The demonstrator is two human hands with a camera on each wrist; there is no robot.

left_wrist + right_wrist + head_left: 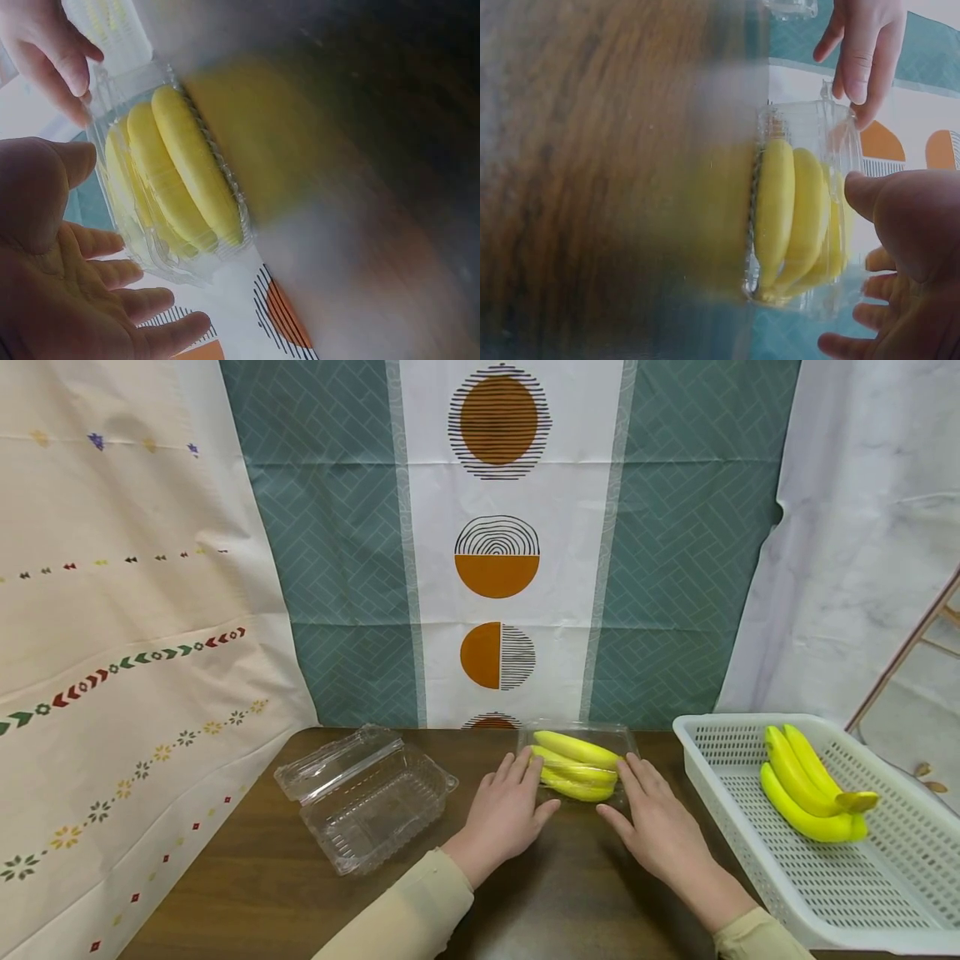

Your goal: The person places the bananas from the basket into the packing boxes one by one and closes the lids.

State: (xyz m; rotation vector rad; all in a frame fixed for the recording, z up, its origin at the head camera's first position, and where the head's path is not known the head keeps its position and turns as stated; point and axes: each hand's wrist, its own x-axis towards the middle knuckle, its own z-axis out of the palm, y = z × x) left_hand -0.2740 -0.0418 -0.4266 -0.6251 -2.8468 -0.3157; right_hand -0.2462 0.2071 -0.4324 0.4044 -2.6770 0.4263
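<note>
A clear plastic clamshell box point(799, 116) with several yellow bananas point(577, 750) inside stands at the back of the table. Its lid appears to lie over the fruit. My left hand point(506, 814) is at the box's left front corner, fingers extended and thumb apart. At the right front corner is my right hand point(662, 822), also with straight fingers. The fingertips rest on or very close to the box's edges; exact contact is hard to tell. Both wrist views show spread fingers beside the box, gripping nothing.
A second clear clamshell box point(382, 814) lies with its lid open at the left on the brown table point(247, 877). To the right, a white perforated basket point(862, 902) holds more bananas point(806, 785). Patterned cloths point(345, 552) hang behind and at the sides.
</note>
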